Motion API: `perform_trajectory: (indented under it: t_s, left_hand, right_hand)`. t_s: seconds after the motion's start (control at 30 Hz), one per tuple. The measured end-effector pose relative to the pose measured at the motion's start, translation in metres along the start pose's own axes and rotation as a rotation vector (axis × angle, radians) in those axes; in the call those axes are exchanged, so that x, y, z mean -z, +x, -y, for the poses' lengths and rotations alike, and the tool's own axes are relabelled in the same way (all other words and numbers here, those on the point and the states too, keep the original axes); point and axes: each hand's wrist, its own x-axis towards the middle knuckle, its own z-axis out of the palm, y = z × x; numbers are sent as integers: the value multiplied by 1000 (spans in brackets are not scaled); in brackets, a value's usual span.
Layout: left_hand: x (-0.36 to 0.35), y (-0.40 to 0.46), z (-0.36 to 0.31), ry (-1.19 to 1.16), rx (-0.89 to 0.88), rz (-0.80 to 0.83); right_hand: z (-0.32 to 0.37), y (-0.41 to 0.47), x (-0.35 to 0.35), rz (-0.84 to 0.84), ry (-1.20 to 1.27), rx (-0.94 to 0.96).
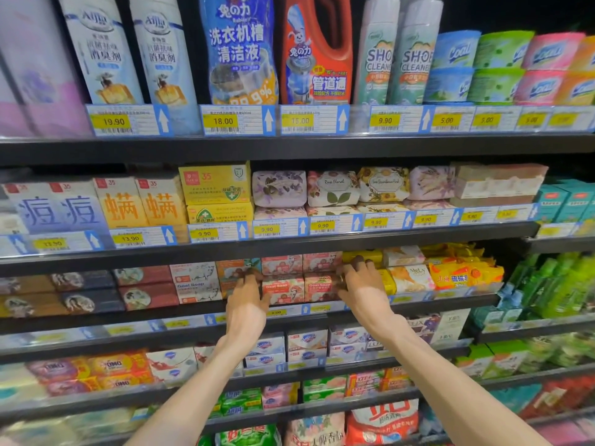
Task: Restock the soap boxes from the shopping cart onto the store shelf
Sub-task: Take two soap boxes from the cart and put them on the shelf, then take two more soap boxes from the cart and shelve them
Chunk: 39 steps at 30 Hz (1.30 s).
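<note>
Pink Goat Soap boxes (pixel 301 277) stand two high and two wide on the third shelf (pixel 145 317) from the top. My left hand (pixel 248 300) presses against the left side of this stack, fingers reaching in beside an orange box (pixel 230 268). My right hand (pixel 359 284) is against the stack's right side, fingers spread over the top right box and a yellow pack (pixel 362 255). Both hands flank the stack; neither lifts a box. The shopping cart is out of view.
White Goat Soap boxes (pixel 196 281) and dark red and black boxes (pixel 145 286) fill the shelf to the left. Yellow soap packs (pixel 457 272) sit to the right. Paper-wrapped soaps (pixel 331 188) are on the shelf above, white soap boxes (pixel 306 346) below.
</note>
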Motion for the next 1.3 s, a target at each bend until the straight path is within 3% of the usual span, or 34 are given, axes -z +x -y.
perform_trajectory:
  t_s: [0.43, 0.63, 0.9, 1.3]
  left_hand:
    - [6, -8, -5, -58, -33, -31]
    - [7, -24, 7, 34, -236, -157]
    - [53, -80, 29, 311, -248, -194]
    - [176, -197, 183, 423, 73, -219]
  right_hand:
    - [5, -5, 4, -12, -36, -4]
    - [3, -18, 10, -145, 53, 74]
    - [68, -31, 22, -75, 278, 389]
    - [241, -82, 46, -24, 393, 952]
